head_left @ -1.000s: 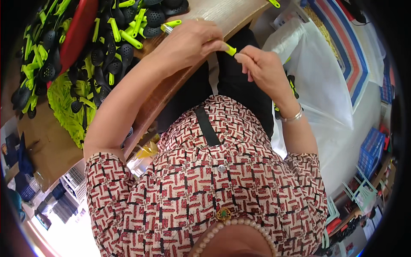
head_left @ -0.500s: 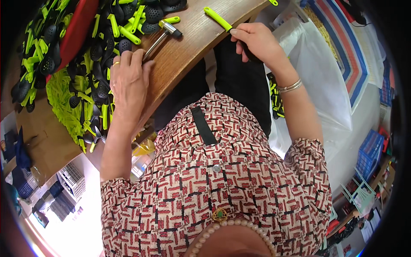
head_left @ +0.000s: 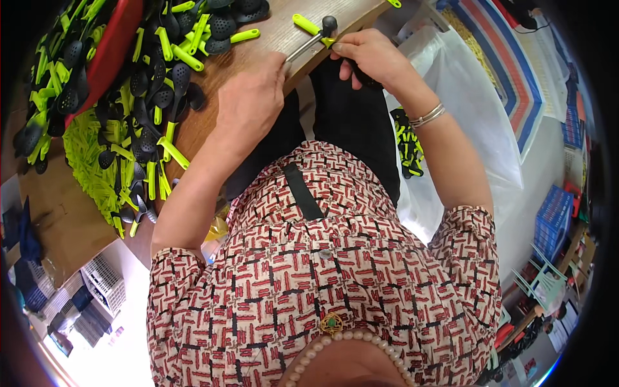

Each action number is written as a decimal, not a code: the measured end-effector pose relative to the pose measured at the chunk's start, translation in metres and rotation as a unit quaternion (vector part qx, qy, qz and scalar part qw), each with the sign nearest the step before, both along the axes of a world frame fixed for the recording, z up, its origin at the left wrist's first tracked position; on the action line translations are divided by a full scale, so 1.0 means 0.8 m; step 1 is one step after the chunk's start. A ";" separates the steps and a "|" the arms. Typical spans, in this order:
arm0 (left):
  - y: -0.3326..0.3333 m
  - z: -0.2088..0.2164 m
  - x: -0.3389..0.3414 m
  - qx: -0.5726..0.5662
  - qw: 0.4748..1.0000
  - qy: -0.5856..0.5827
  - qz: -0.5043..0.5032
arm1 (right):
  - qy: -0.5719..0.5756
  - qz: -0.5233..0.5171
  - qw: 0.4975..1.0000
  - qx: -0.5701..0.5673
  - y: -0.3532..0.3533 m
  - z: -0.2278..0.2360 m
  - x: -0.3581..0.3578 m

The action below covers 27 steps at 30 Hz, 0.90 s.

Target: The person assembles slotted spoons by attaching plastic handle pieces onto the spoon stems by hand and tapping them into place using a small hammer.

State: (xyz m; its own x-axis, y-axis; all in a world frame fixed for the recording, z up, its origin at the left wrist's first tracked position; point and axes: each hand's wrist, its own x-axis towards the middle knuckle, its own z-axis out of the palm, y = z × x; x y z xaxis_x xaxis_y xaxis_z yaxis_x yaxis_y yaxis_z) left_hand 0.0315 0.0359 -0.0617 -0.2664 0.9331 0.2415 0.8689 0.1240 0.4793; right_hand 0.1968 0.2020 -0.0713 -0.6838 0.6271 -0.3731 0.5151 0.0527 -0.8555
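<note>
**Hammer head over the green handle, right hand nearest**

The right hand (head_left: 371, 57) pinches a kitchen utensil near where its green handle (head_left: 305, 24) begins; a dark part shows beneath its curled fingers, mostly hidden. From those fingertips the handle's long axis runs leftward and away from the body, over the table (head_left: 280, 18), its far end lying ahead of and to the right of the left hand (head_left: 253, 97).

The left hand is closed around a hammer (head_left: 303, 49), whose shaft points right and away, so its line crosses the handle's. The hammer head sits just beside the right fingertips, covering part of the handle; whether the two touch, I cannot tell. The right hand is clearly nearer that crossing. Left of the left hand lies a heap of black-and-green utensils (head_left: 180, 77).
</note>
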 end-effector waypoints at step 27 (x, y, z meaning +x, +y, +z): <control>0.012 0.014 -0.020 -0.095 0.989 0.109 0.008 | -0.004 0.020 1.000 0.007 0.010 -0.004 0.003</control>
